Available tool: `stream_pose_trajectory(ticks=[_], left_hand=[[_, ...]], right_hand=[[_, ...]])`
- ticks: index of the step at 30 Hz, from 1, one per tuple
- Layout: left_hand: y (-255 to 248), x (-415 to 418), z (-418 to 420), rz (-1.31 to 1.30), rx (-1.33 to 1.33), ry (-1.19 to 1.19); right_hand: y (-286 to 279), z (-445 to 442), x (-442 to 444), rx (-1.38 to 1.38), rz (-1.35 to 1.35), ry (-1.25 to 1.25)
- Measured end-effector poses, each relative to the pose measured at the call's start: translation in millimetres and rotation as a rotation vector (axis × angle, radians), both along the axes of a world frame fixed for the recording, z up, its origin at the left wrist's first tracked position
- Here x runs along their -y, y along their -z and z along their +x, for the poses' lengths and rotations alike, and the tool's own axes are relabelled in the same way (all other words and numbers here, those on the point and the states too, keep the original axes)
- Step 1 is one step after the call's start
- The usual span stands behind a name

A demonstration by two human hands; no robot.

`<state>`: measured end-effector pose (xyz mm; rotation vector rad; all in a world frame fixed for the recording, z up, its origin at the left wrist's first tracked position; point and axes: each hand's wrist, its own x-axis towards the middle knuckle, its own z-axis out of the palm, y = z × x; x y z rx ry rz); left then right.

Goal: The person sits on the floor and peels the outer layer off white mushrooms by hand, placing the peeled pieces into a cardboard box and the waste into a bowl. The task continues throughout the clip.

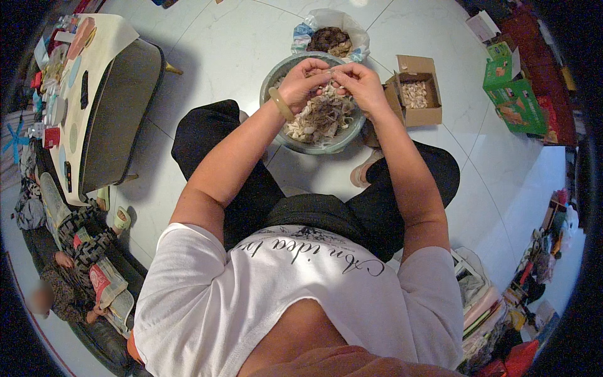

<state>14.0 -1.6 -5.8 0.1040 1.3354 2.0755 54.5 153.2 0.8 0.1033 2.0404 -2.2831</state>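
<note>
My left hand (301, 85), with a pale bangle at the wrist, and my right hand (362, 85) meet at their fingertips over a round greenish basin (348, 137). A small pale piece, seemingly a garlic clove (331, 73), is pinched between them and mostly hidden by the fingers. Garlic with loose papery skins (325, 115) fills much of the basin, which stands on the floor between my legs. Right of the basin, an open cardboard box (434, 115) holds several pale cloves (414, 94).
Beyond the basin sits a plastic bag (330, 19) with dark and brown scraps (330, 40). A cloth-covered table (106, 35) stands to the left. Someone sits on a dark sofa (94, 346) at lower left. A green carton (516, 101) lies at far right.
</note>
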Motion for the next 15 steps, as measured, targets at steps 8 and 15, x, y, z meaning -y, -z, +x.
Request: stream_pose_trajectory(ticks=[8,15], left_hand=[[1.5,1.5,-1.1,-0.083,-0.128,0.007],[-0.9,-2.9,2.9,-0.035,-0.183,0.003]], right_hand=[[-5.3,2.7,2.3,0.113,-0.109,0.072],[8.7,-0.7,4.5,0.015,-0.046,0.133]])
